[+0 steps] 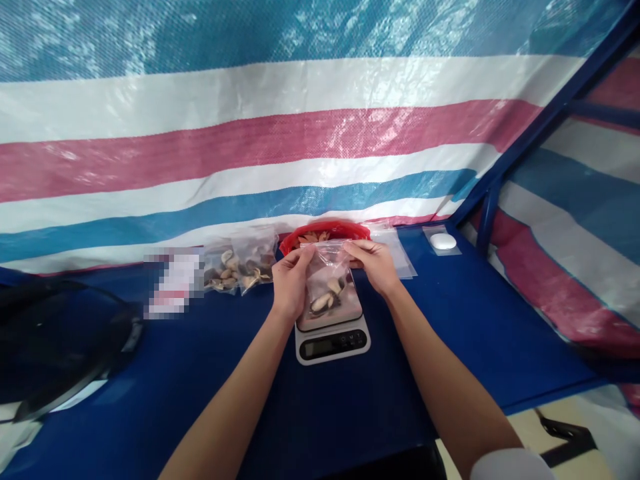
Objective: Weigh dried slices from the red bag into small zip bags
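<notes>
A clear zip bag [320,272] hangs between my two hands, with a few pale and dark dried pieces [327,298], perhaps mushrooms, at its bottom. My left hand [293,275] pinches the bag's top left corner. The top right corner is pinched by my right hand [373,263]. Below the bag is a white kitchen scale [333,343] with a shiny plate and a dark display; whether the bag rests on the plate I cannot tell. Just behind my hands lies a red plastic bag [345,230], its mouth wide, showing brownish dried pieces [313,237].
Two filled clear bags [256,263] lie left of the scale, beside a blurred-out paper [175,283]. Flat clear bags [400,253] and a white oval object [443,241] are at right on the blue table [480,320]. A black object [65,347] stands left. Striped sheeting [250,140] rises behind.
</notes>
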`<action>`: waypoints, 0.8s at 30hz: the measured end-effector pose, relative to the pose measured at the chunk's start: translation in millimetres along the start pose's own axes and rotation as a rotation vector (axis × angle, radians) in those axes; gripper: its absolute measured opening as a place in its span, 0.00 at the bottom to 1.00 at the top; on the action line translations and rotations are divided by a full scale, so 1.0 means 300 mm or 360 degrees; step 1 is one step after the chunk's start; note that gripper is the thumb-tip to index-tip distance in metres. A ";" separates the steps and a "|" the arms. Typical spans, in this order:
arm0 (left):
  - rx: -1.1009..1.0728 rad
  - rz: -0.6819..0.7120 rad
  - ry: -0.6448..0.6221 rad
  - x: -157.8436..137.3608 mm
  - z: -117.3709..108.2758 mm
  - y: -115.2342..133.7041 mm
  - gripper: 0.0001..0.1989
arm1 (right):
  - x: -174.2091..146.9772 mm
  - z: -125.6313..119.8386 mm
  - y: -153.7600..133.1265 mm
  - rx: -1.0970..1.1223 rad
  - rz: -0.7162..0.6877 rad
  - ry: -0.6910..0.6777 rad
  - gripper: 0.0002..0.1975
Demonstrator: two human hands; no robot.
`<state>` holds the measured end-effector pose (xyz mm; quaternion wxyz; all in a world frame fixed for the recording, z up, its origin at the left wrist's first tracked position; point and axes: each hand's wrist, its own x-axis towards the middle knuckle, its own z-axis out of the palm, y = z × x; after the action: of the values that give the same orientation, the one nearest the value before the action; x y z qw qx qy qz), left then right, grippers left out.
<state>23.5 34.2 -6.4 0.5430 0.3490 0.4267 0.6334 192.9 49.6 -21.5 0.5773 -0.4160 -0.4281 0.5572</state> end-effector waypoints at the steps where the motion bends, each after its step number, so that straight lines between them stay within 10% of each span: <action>1: -0.0016 -0.0007 -0.0001 0.005 -0.003 0.002 0.15 | 0.000 -0.001 0.001 0.0000 0.0005 -0.0010 0.18; 24: -0.0117 0.0180 -0.0009 0.022 -0.048 0.002 0.13 | -0.015 0.054 0.018 0.0148 -0.0024 0.0114 0.16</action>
<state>9.1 38.5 -11.7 0.5200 0.3542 0.3811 0.6774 175.8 45.5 -22.2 0.6151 -0.4051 -0.3839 0.5570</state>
